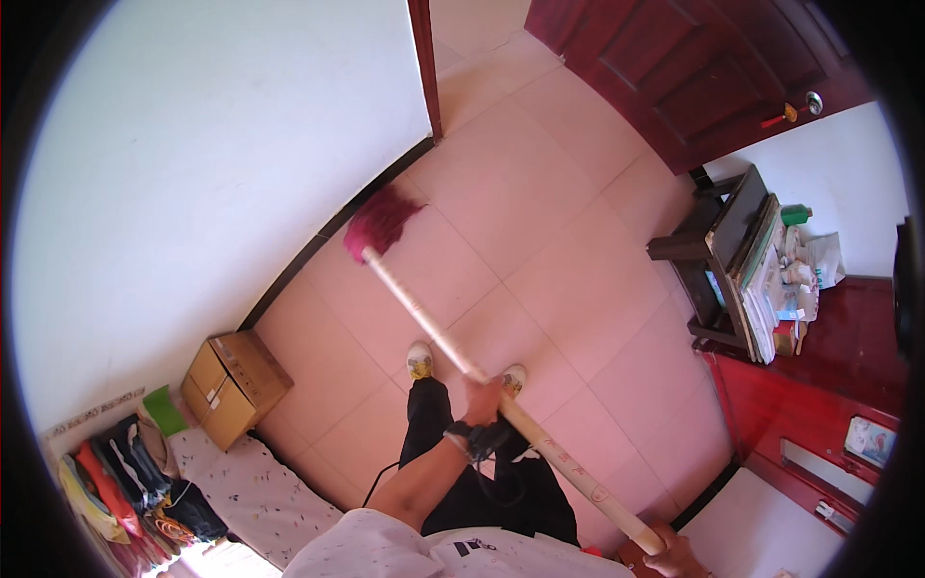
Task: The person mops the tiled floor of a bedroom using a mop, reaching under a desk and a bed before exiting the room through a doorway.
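A long-handled mop (424, 318) slants across the view, from the floor by the left wall to the lower right. Its dark red and magenta head (385, 220) rests on the tiles against the black skirting. My left hand (484, 398) is closed around the middle of the pale wooden handle, above my shoe. At the handle's top end, near the lower edge of the view, my right hand (670, 552) is wrapped round it. A dark band circles my left wrist.
A cardboard box (234, 385) stands by the left wall, beside a rack of clothes (130, 491). To the right, a dark wooden stool (708, 260) adjoins a red cabinet (800, 395) and stacked papers (761, 279). A dark red door (665, 77) stands at the far right.
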Available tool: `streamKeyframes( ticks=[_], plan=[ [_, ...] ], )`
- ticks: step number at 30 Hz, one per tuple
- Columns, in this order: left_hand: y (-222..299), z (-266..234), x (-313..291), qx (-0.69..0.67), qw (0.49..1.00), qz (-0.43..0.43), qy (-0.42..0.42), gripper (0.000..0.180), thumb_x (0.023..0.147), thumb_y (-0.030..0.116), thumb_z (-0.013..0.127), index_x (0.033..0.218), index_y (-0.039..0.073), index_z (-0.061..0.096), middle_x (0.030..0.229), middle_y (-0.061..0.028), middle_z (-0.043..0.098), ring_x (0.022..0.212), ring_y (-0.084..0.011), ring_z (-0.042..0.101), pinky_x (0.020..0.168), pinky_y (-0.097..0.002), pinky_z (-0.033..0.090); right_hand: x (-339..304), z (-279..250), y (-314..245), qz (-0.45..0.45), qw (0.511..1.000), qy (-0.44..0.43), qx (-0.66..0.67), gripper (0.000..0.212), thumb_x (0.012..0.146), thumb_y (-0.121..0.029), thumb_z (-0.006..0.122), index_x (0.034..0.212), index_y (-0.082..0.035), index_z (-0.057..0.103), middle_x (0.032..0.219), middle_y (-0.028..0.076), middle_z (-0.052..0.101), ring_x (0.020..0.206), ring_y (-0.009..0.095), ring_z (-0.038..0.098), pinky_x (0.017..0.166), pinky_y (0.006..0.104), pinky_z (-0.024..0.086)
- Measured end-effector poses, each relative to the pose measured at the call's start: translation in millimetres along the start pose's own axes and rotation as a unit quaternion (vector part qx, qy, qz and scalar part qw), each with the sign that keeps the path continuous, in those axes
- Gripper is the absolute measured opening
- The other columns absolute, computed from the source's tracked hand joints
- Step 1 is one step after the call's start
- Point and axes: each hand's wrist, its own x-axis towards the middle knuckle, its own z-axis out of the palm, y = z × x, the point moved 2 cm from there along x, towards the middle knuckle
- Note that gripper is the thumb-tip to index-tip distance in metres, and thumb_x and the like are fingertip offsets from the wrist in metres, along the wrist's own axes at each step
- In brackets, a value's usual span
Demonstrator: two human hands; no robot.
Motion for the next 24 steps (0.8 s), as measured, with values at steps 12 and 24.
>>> streamKeyframes(
  ticks=[12,24],
  plan=[
    [-48.8,-81.6,18.1,-0.078,0.992,-0.091,0.039,0.015,0.073,0.008,0.056,0.075,-0.006,0.051,0.061,-0.0130,0.051,0.051,-0.0247,0.053,0.047,-0.0381,0.048,-2.3,-83.9,-117.0,-0.096,0.990,-0.002,-0.105,0.061,0.055,-0.006,0.071,0.113,-0.008,0.052,0.090,0.016,0.060,0.081,0.028,0.059,0.072,0.0310,0.047],
    [-166.3,131.7,-14.3,0.024,0.965,-0.019,-0.261,0.009,0.066,0.004,0.057,0.069,-0.001,0.049,0.063,-0.0127,0.056,0.057,-0.0245,0.060,0.050,-0.0364,0.052,-138.7,-126.1,-62.1,0.016,0.972,0.170,-0.158,0.040,0.077,-0.022,0.062,0.114,-0.008,0.054,0.092,0.015,0.061,0.080,0.033,0.060,0.068,0.0373,0.048]
  ],
)
